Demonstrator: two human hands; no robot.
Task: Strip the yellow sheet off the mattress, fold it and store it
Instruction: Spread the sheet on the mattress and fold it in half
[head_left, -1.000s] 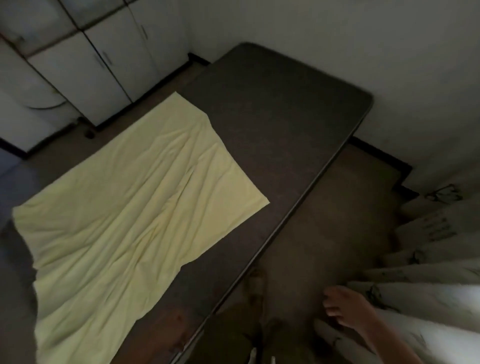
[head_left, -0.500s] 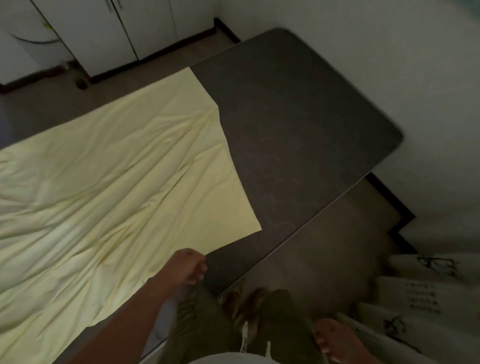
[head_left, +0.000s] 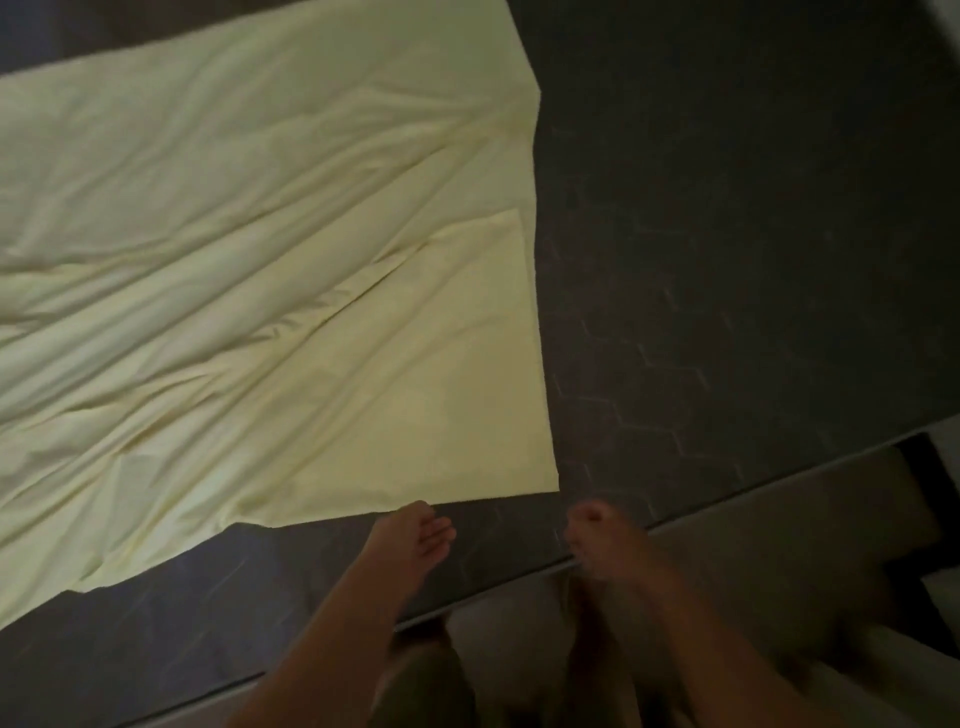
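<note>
I count 1 yellow sheet (head_left: 270, 270), lying wrinkled across the left part of 1 dark mattress (head_left: 727, 234), with its corner close to the mattress's near edge. 2 hands reach over that edge. The left hand (head_left: 415, 538), fingers loose and holding nothing, is just at the sheet's hem. The right hand (head_left: 597, 540) is blurred, so I cannot tell its grip.

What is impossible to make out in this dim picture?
Head view:
yellow sheet: left part cut off by the frame edge.
right hand: motion blur hides its fingers.
left hand: dimness hides whether it touches the sheet.
mattress: far end beyond the top edge.
</note>
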